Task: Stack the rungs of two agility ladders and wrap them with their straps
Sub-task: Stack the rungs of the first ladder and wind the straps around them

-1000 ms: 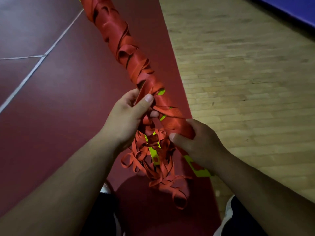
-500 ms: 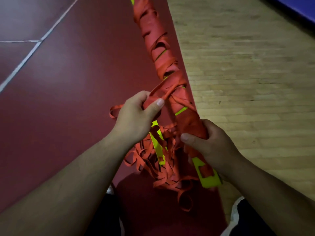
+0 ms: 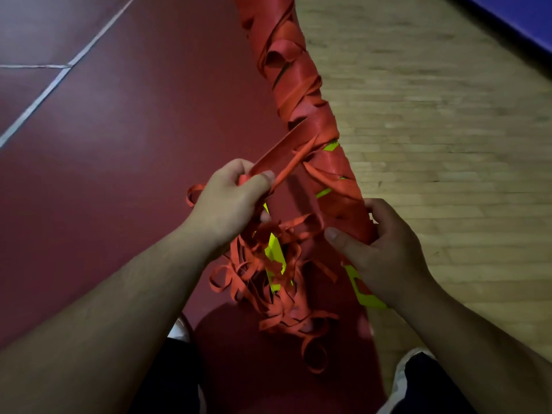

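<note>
At the centre of the frame our right hand (image 3: 385, 249) curls round the lower end of the rung bundle (image 3: 310, 115) to steady it, while our left hand (image 3: 230, 201) pinches a strap (image 3: 280, 158) drawn taut leftward, seemingly to tighten the next turn above the loose tangle (image 3: 268, 279)

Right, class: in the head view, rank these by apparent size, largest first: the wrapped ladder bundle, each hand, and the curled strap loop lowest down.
1. The wrapped ladder bundle, clearly largest.
2. The left hand and right hand: they look alike, so not ranked.
3. The curled strap loop, smallest.
</note>
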{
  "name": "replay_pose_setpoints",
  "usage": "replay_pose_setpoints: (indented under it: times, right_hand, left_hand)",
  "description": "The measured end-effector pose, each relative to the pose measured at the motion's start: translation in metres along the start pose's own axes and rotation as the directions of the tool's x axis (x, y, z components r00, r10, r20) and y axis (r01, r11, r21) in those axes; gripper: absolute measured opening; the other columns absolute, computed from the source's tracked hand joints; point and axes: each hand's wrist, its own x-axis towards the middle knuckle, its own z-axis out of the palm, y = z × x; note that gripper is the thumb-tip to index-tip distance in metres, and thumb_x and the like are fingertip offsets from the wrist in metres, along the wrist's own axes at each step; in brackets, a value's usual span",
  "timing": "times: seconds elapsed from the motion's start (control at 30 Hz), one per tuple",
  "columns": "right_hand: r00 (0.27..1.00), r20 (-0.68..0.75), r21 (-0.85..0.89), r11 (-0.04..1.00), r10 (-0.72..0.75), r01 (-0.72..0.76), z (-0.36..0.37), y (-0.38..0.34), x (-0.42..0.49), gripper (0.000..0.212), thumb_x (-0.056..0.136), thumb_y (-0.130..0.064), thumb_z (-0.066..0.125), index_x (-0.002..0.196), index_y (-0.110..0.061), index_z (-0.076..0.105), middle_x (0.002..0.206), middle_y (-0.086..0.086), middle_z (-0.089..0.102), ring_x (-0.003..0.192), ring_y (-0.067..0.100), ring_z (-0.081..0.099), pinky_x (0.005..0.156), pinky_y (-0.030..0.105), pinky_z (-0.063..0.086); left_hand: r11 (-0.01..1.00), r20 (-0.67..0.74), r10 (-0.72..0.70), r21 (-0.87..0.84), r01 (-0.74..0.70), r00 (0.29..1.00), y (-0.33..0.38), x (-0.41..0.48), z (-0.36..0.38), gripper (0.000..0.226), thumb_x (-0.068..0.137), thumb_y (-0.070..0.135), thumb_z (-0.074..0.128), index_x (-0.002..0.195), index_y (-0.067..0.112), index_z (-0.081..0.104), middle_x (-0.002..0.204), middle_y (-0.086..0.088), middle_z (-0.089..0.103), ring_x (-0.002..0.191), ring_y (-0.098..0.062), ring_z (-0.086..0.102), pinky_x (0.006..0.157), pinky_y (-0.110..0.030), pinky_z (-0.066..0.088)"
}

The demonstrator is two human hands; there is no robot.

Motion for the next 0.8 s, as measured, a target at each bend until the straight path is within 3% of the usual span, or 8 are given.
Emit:
replay_pose_setpoints:
  times: [0.13,0.23,0.3,0.37,0.47,0.53,0.67,0.8]
  right_hand:
    - [1.000,-0.025,0.027,1.000,0.010,-0.009,-0.007,0.005,0.001,0.043,0.066,-0.060,0.076,0.103,-0.042,0.062,0.088,-0.019,0.075,0.073,0.001,0.072,0.064,0.027,0.056]
    - [1.000,-0.016,0.020,1.000,0.013,-0.012,-0.011,0.008,0.001,0.047,0.064,-0.065,0.073,0.103,-0.042,0.062,0.087,-0.021,0.075,0.073,0.000,0.072,0.063,0.024,0.055]
    - [0.999,-0.029,0.007,1.000,0.018,-0.018,-0.016,0.009,0.002,0.049,0.061,-0.066,0.072,0.103,-0.041,0.063,0.084,-0.021,0.074,0.070,-0.001,0.071,0.060,0.020,0.052]
    - [0.997,-0.067,-0.001,1.000,0.031,-0.031,-0.022,0.011,0.005,0.047,0.061,-0.063,0.074,0.101,-0.039,0.063,0.080,-0.020,0.074,0.067,0.001,0.070,0.059,0.020,0.052]
    - [0.992,-0.123,-0.001,0.999,0.038,-0.038,-0.028,0.013,0.008,0.035,0.068,-0.051,0.079,0.098,-0.039,0.064,0.078,-0.019,0.073,0.064,0.003,0.069,0.055,0.016,0.050]
    - [0.990,-0.139,-0.001,0.999,0.035,-0.035,-0.030,0.014,0.009,0.030,0.072,-0.049,0.081,0.095,-0.041,0.064,0.078,-0.021,0.072,0.063,0.001,0.068,0.052,0.012,0.047]
    - [0.990,-0.136,-0.001,1.000,0.027,-0.028,-0.035,0.013,0.008,0.027,0.074,-0.047,0.082,0.093,-0.046,0.062,0.078,-0.024,0.071,0.062,-0.002,0.067,0.049,0.008,0.044]
    - [0.986,-0.156,0.030,0.998,0.052,-0.047,-0.039,0.014,0.012,0.035,0.069,-0.056,0.080,0.098,-0.049,0.062,0.083,-0.015,0.075,0.067,0.008,0.073,0.060,0.030,0.059]
  left_hand:
    - [0.980,-0.068,-0.018,0.198,0.031,0.998,-0.002,0.005,0.004,0.012,0.085,0.026,0.065,0.086,0.014,0.065,0.071,-0.004,0.064,0.062,-0.021,0.060,0.060,-0.046,0.054]
    - [0.991,0.071,-0.134,0.002,0.134,0.988,-0.001,0.003,0.010,0.014,0.096,0.016,0.059,0.087,0.009,0.068,0.079,-0.006,0.069,0.076,-0.021,0.065,0.068,-0.040,0.050]
    - [0.957,0.184,-0.156,-0.213,0.194,0.970,0.003,0.001,0.015,0.016,0.099,0.016,0.054,0.087,0.011,0.064,0.068,-0.005,0.065,0.061,-0.018,0.062,0.066,-0.034,0.045]
    - [0.945,0.251,-0.118,-0.270,0.187,0.961,0.004,0.000,0.015,0.022,0.100,0.029,0.052,0.085,0.014,0.058,0.060,-0.003,0.052,0.043,-0.013,0.044,0.064,-0.033,0.044]
    - [0.999,0.355,-0.040,-0.005,0.045,0.934,0.000,-0.003,0.014,0.027,0.083,0.043,0.067,0.093,0.022,0.055,0.062,0.005,0.048,0.046,-0.009,0.040,0.050,-0.025,0.044]
    - [0.992,0.391,-0.054,0.122,0.006,0.919,-0.003,-0.005,0.017,0.033,0.078,0.031,0.075,0.102,0.020,0.055,0.064,0.011,0.053,0.054,-0.009,0.050,0.051,-0.024,0.047]
    - [0.928,0.400,-0.014,0.346,-0.136,0.917,-0.012,-0.001,0.014,0.012,0.087,0.012,0.073,0.087,0.016,0.062,0.064,0.014,0.058,0.060,-0.004,0.054,0.060,-0.022,0.047]
    - [0.933,0.414,0.031,0.314,-0.175,0.910,-0.012,-0.002,0.006,0.010,0.085,0.010,0.073,0.094,0.014,0.069,0.065,0.018,0.064,0.060,0.005,0.056,0.060,-0.010,0.045]
